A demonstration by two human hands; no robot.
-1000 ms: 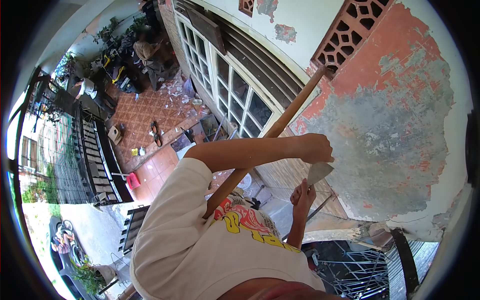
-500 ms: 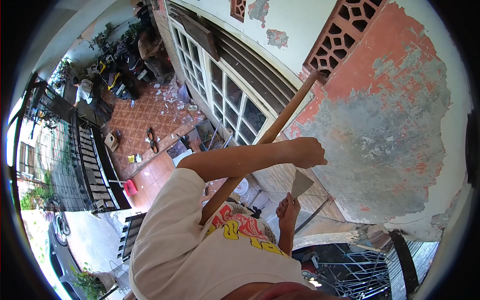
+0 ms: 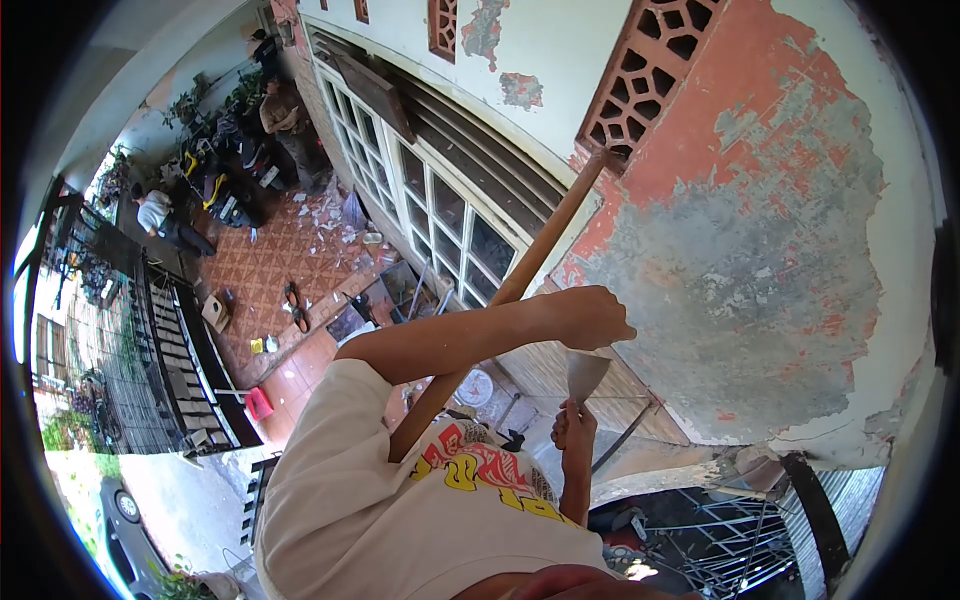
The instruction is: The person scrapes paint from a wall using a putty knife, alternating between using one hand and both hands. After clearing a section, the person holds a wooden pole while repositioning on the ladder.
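Note:
My left arm passes over a slanting wooden pole [image 3: 545,245], the forearm lying across it. At its end my left hand [image 3: 595,318] is closed in a fist in front of the bare grey patch of wall [image 3: 740,290]; the inside of the fist is hidden. Lower down, my right hand [image 3: 574,428] is wrapped around the handle of a putty knife [image 3: 587,376]. Its wide blade points up, just below my left fist in this view. Pink and white paint [image 3: 790,70] peels around the grey patch.
The pole's top meets the wall by a pink vent block [image 3: 650,75]. White-framed windows [image 3: 440,200] run leftward. Below, paint flakes [image 3: 325,215] litter the tiled floor, near sandals [image 3: 296,307] and a red dustpan [image 3: 259,403]. Two people [image 3: 165,215] [image 3: 285,120] stand by motorcycles [image 3: 228,200].
The view has shifted slightly. My right hand has turned the putty knife more upright, its blade nearer my left fist. The left fist has stayed closed.

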